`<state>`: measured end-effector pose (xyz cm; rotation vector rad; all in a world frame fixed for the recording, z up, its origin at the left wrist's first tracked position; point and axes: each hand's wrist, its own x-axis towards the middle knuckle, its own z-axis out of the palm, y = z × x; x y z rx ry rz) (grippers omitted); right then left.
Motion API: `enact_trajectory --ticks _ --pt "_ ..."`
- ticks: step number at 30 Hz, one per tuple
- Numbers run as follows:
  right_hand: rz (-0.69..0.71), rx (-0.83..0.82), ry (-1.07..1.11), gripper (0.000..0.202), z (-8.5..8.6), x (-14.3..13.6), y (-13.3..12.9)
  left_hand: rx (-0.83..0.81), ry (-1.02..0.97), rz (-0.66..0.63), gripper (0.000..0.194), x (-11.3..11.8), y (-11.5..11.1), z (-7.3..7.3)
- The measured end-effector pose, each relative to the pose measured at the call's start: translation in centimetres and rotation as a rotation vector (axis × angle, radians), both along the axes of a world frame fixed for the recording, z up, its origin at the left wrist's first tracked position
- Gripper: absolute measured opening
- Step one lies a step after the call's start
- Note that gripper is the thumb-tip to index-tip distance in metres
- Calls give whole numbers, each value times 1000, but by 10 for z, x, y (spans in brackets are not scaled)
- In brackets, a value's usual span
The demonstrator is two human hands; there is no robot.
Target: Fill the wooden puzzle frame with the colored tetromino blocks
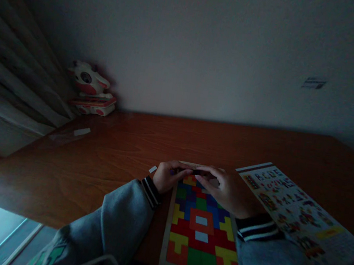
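A wooden puzzle board point(166, 239) lies on the table, filled with red, yellow, green, blue and orange block pieces. Two pale openings show in its middle, the upper one ringed by orange. Over the far end of the board, my left hand point(167, 177) and my right hand point(226, 193) meet, thumbs and fingers closed towards each other. Something dark shows between the fingertips, too dim to name. A spot of purple peeks out at my left hand. The fingers hide part of the board's far edge.
To the right lies a printed sheet point(303, 214) with colourful pictures. A small white piece point(153, 169) rests left of the board. At the far left stands a cow-shaped toy point(93, 91) by the curtain point(14, 80). A cable point(104, 258) crosses near my left sleeve.
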<state>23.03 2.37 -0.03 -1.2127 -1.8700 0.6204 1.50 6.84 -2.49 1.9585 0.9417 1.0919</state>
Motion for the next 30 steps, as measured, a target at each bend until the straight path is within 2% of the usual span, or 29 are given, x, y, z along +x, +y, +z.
enact_trajectory --ticks 3,5,9,12,15,20,22,27,30 --pt "-5 -67 42 17 0 -1 0 34 0 -69 30 5 -6 3" --pt "-71 -99 91 22 -4 4 3 89 44 -30 31 1 -4 4" --pt "-295 -74 308 37 -16 20 15 251 170 64 28 -15 9 2" --pt "-352 -82 356 42 -21 31 21 322 230 76 24 -21 14 0" --pt "-342 -75 307 42 -23 37 22 359 290 -4 22 -19 11 2" --pt "-264 -122 196 35 -27 38 21 453 357 -265 27 -13 2 7" --pt "-256 -147 168 33 -29 38 21 480 373 -326 29 -11 -1 8" --pt "-288 -144 190 31 -31 39 23 518 400 -363 28 -10 -2 5" --pt "-300 -84 183 39 -33 41 25 515 420 -365 26 -10 -2 4"
